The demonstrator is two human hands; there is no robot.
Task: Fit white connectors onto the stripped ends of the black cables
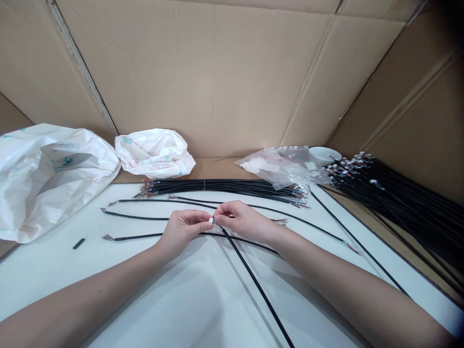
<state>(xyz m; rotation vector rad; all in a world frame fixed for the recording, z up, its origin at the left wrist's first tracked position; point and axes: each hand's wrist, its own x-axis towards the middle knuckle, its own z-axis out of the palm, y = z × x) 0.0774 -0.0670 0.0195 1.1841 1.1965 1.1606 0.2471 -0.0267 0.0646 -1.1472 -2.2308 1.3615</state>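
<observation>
Near the middle of the white table, my left hand (183,231) pinches a small white connector (210,220) between thumb and fingers. My right hand (242,221) is closed just beside it, its fingertips on the thin coloured wires (216,222) at the connector. From these wires a black cable (250,273) runs down toward the front edge of the view. Several loose black cables with bare wire ends, one of them a cable at the left (136,237), lie behind and under my hands.
A tied bundle of black cables (224,185) lies at the back. White plastic bags (154,153) stand at the left. A clear bag (282,164), a white dish (325,154) and a large cable pile (402,198) are at the right. Cardboard walls (203,72) surround the table.
</observation>
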